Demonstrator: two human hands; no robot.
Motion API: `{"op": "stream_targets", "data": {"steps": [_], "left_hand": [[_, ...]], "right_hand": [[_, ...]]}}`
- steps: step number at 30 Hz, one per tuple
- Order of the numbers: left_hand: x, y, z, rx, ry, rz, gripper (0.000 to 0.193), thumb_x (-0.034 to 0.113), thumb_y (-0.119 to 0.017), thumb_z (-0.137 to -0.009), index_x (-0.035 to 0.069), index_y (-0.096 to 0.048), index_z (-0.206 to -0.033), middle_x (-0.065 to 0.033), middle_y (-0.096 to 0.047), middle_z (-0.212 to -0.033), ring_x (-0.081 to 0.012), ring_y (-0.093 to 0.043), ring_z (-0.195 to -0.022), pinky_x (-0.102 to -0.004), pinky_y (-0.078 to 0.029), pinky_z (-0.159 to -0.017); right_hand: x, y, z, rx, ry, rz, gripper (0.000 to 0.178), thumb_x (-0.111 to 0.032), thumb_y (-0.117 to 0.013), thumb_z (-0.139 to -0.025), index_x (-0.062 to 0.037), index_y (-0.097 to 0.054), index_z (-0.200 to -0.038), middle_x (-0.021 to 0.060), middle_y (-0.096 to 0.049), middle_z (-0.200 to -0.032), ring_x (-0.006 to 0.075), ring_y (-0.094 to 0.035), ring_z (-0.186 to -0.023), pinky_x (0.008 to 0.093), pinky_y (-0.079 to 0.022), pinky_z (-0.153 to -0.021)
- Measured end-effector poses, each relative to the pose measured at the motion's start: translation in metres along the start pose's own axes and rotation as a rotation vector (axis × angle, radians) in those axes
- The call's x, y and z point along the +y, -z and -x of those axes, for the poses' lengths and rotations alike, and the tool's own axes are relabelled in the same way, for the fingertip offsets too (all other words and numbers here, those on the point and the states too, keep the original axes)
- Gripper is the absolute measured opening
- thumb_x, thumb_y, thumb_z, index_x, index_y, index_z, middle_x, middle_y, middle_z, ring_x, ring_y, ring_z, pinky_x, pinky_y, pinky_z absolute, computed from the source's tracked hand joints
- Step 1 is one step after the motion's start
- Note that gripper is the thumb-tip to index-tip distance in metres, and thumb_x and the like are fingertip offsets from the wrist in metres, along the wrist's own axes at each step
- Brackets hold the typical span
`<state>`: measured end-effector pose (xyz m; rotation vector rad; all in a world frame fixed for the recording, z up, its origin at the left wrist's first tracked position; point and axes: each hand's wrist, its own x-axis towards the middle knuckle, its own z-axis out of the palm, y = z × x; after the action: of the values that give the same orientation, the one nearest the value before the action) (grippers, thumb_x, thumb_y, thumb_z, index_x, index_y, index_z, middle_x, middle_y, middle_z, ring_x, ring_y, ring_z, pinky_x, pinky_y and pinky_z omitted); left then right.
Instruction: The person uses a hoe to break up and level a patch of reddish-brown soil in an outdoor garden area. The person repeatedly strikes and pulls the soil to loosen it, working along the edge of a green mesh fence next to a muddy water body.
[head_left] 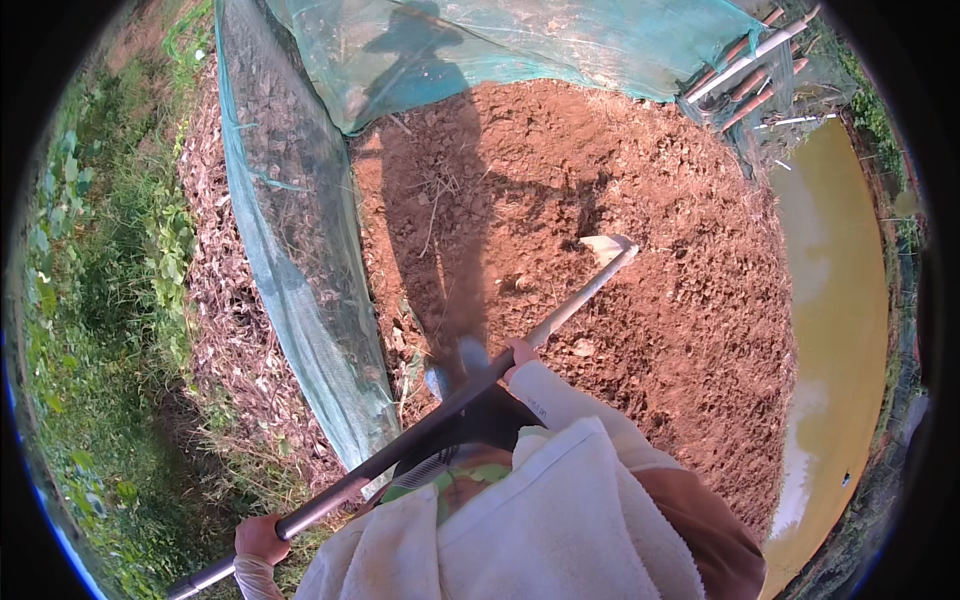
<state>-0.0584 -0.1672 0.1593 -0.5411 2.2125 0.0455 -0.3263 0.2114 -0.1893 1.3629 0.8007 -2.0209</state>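
Reddish-brown crumbly soil [690, 300], bordered by sheer green netting [290, 250] and murky yellow-brown water [835, 260], lies under the pale-bladed, long-handled hoe [400, 443] that the left hand [262, 540] and right hand [520, 358] grip.

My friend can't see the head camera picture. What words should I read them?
A person's left hand and right hand grip a long-handled hoe, its blade over reddish-brown soil. Green netting borders the soil at the left and top; murky yellowish water lies at the right.
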Motion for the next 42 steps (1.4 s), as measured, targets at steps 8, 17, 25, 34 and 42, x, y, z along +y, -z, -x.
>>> {"op": "stream_targets", "data": {"steps": [8, 17, 25, 34, 42], "left_hand": [[-0.026, -0.083, -0.029, -0.012, 0.09, 0.092, 0.016, 0.021, -0.062, -0.057, 0.017, -0.064, -0.073, -0.0099, -0.06, -0.063, -0.029, -0.059, -0.063, -0.0378, -0.048, -0.061], [0.229, -0.027, -0.137, 0.012, -0.404, 0.307, 0.032, 0.031, -0.064, -0.065, 0.011, -0.054, -0.089, -0.0149, -0.06, -0.07, -0.0332, -0.059, -0.069, -0.0435, -0.046, -0.063], [0.207, -0.003, -0.112, -0.137, -0.317, 0.19, 0.032, 0.031, -0.06, -0.067, 0.011, -0.053, -0.09, -0.0172, -0.06, -0.071, -0.0341, -0.059, -0.069, -0.044, -0.046, -0.062], [0.085, -0.071, -0.051, -0.009, -0.237, 0.162, 0.018, 0.025, -0.057, -0.066, 0.012, -0.054, -0.077, -0.0132, -0.059, -0.063, -0.0326, -0.059, -0.061, -0.0416, -0.046, -0.055], [0.215, -0.049, -0.143, 0.05, -0.419, 0.281, 0.021, 0.024, -0.057, -0.068, 0.009, -0.052, -0.082, -0.0158, -0.058, -0.064, -0.035, -0.058, -0.063, -0.0444, -0.045, -0.058]], "right_hand": [[0.009, -0.011, 0.034, 0.066, 0.059, 0.051, 0.01, -0.006, -0.054, -0.073, -0.0026, -0.046, -0.079, 0.012, -0.05, -0.067, 0.0253, -0.05, -0.061, 0.0394, -0.045, -0.059], [-0.16, -0.048, 0.038, -0.015, 0.588, 0.166, 0.013, -0.008, -0.056, -0.078, -0.0046, -0.043, -0.08, 0.0071, -0.046, -0.06, 0.0191, -0.047, -0.049, 0.0338, -0.043, -0.045], [-0.079, -0.034, -0.024, 0.083, 0.456, 0.024, 0.016, -0.013, -0.057, -0.077, -0.0075, -0.043, -0.072, 0.0047, -0.042, -0.054, 0.0173, -0.045, -0.044, 0.0335, -0.041, -0.041], [0.042, -0.026, 0.072, 0.008, -0.101, 0.01, 0.012, -0.006, -0.054, -0.074, -0.0035, -0.045, -0.082, 0.0113, -0.048, -0.067, 0.0261, -0.05, -0.063, 0.0413, -0.045, -0.056], [-0.124, -0.068, 0.073, 0.101, 0.531, 0.057, 0.011, -0.006, -0.055, -0.075, -0.006, -0.044, -0.072, 0.0058, -0.044, -0.059, 0.0181, -0.046, -0.05, 0.0332, -0.042, -0.047]]}}
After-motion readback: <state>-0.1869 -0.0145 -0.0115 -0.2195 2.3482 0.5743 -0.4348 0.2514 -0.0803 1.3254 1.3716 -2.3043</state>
